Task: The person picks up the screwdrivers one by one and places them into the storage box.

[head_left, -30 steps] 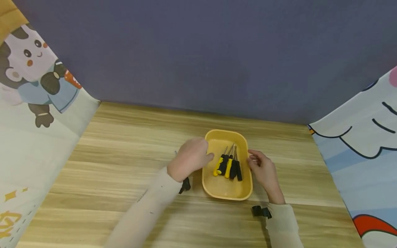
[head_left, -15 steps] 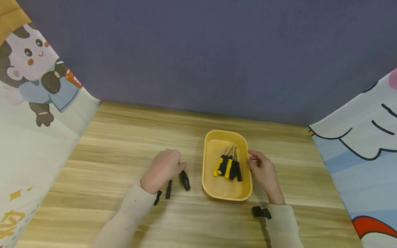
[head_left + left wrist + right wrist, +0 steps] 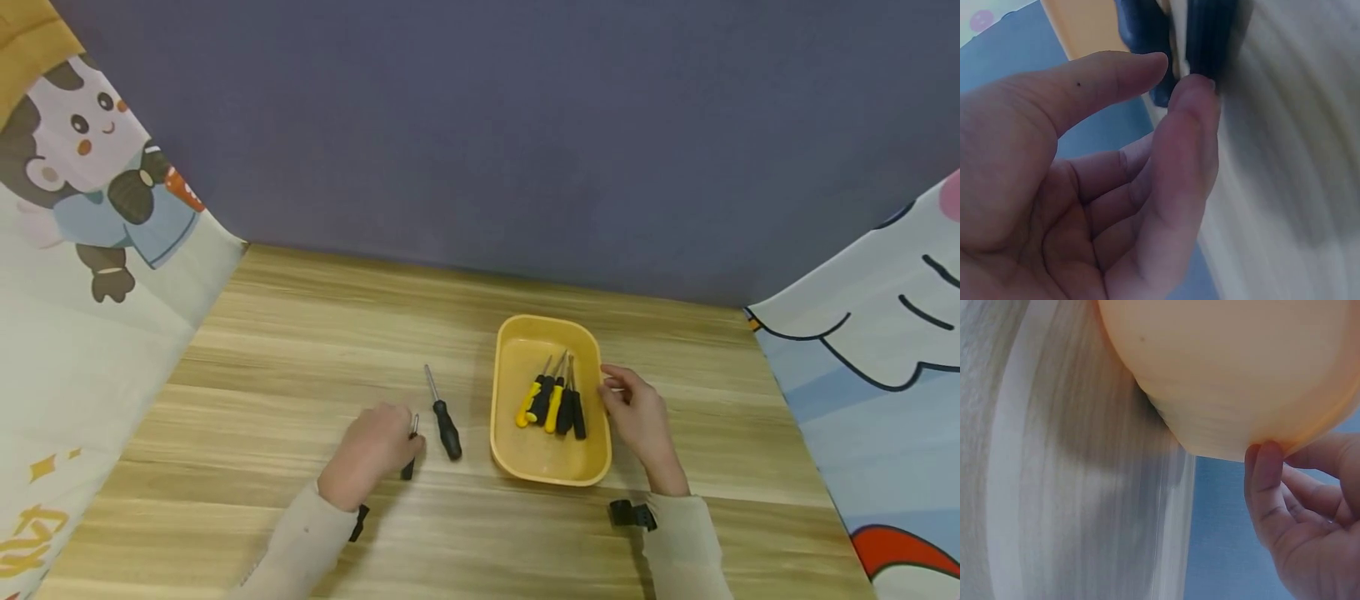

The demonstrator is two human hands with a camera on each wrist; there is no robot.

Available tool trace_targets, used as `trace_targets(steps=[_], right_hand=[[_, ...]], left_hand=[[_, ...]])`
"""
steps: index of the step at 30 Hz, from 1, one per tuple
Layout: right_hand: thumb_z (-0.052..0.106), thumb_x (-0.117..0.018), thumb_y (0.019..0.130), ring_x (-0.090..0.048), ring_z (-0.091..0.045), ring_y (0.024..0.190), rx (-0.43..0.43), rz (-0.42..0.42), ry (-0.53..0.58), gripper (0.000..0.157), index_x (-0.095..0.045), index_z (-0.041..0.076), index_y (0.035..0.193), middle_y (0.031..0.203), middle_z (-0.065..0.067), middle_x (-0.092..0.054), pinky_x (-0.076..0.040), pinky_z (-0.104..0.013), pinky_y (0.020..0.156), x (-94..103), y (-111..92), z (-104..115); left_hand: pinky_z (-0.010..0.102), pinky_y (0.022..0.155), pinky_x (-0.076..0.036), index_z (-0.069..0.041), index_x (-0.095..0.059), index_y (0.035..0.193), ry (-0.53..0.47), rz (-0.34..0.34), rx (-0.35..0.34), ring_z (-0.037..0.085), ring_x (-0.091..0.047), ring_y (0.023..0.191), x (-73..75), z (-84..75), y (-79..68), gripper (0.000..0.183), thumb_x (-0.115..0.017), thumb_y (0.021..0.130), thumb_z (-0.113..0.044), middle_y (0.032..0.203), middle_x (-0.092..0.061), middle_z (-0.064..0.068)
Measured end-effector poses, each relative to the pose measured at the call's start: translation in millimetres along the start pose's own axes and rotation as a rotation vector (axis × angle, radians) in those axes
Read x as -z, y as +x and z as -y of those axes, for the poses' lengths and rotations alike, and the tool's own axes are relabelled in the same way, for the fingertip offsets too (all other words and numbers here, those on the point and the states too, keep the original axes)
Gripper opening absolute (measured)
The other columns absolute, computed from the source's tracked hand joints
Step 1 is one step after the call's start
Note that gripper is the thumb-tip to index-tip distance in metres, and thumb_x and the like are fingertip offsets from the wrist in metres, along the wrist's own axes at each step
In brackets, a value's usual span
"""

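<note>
My left hand (image 3: 371, 454) is at a small black-handled screwdriver (image 3: 408, 470) on the table, partly covering it in the head view. In the left wrist view, thumb and forefinger stand apart, and the forefinger's tip is by a dark handle (image 3: 1210, 37). Just to the right lies a larger black screwdriver (image 3: 447, 429), its shaft pointing away. The yellow tray (image 3: 517, 454) holds several screwdrivers (image 3: 554, 404) with black or yellow-and-black handles. My right hand (image 3: 637, 421) pinches the tray's right rim; in the right wrist view its fingertips meet the tray wall (image 3: 1229, 394).
The wood-grain table (image 3: 315, 325) ends at a plain dark backdrop (image 3: 480, 150). Printed cartoon panels rise at the left (image 3: 97, 250) and right (image 3: 870, 400). A black strap piece (image 3: 632, 512) sits at my right wrist.
My left hand has moved left and nearer from the tray's left edge, past the larger screwdriver, to the small one. The larger screwdriver is now uncovered. My right hand and the tray stay put.
</note>
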State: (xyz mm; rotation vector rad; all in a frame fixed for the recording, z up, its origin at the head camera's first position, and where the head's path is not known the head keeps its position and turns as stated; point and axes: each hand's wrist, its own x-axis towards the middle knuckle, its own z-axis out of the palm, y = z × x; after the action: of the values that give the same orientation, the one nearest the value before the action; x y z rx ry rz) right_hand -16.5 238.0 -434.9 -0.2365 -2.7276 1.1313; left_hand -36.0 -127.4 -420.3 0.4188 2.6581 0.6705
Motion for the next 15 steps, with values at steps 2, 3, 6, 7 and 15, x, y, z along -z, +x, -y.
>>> trace_targets(steps=[2,3,6,7,15], right_hand=[[0.008,-0.064,0.098,-0.068,-0.03,0.088,-0.004,0.001,-0.003,0.031,-0.064,0.0,0.128,0.106,-0.02,-0.069,-0.051,-0.02,0.067,0.0,0.3,0.0],[0.008,-0.064,0.098,-0.068,-0.03,0.088,-0.006,0.003,-0.005,0.031,-0.064,0.0,0.128,0.106,-0.02,-0.069,-0.051,-0.021,0.067,0.1,0.3,0.2],[0.009,-0.064,0.098,-0.067,-0.03,0.089,-0.018,0.01,-0.011,0.032,-0.064,0.001,0.129,0.108,-0.02,-0.069,-0.051,-0.022,0.067,0.2,-0.1,1.0],[0.01,-0.064,0.098,-0.067,-0.03,0.09,-0.02,0.012,-0.012,0.032,-0.064,0.001,0.129,0.108,-0.02,-0.069,-0.051,-0.022,0.067,0.3,-0.3,1.1],[0.011,-0.063,0.099,-0.068,-0.03,0.09,-0.019,0.018,-0.016,0.032,-0.063,0.001,0.13,0.109,-0.021,-0.068,-0.052,-0.022,0.068,0.9,-0.8,1.4]], left_hand=[[0.02,0.036,-0.028,-0.012,-0.049,0.056,-0.008,-0.002,0.002,0.005,-0.031,0.038,-3.6,1.5,-0.5,0.038,-0.073,0.085,-0.011,0.046,-0.039,-0.006],[0.02,0.036,-0.027,-0.013,-0.049,0.056,-0.009,-0.007,0.0,0.004,-0.03,0.038,-5.1,2.1,-0.7,0.038,-0.073,0.085,-0.01,0.046,-0.038,-0.006],[0.019,0.035,-0.027,-0.012,-0.049,0.055,-0.014,-0.021,-0.004,0.003,-0.03,0.036,-7.5,3.2,-1.3,0.039,-0.073,0.085,-0.009,0.044,-0.038,-0.007],[0.019,0.034,-0.027,-0.012,-0.049,0.055,-0.016,-0.023,-0.004,0.003,-0.03,0.036,-8.1,3.7,-1.4,0.039,-0.074,0.085,-0.009,0.043,-0.038,-0.007],[0.019,0.035,-0.027,-0.012,-0.049,0.054,-0.039,-0.01,0.006,0.003,-0.03,0.036,-10.0,5.5,-0.7,0.041,-0.074,0.086,-0.008,0.043,-0.038,-0.008]])
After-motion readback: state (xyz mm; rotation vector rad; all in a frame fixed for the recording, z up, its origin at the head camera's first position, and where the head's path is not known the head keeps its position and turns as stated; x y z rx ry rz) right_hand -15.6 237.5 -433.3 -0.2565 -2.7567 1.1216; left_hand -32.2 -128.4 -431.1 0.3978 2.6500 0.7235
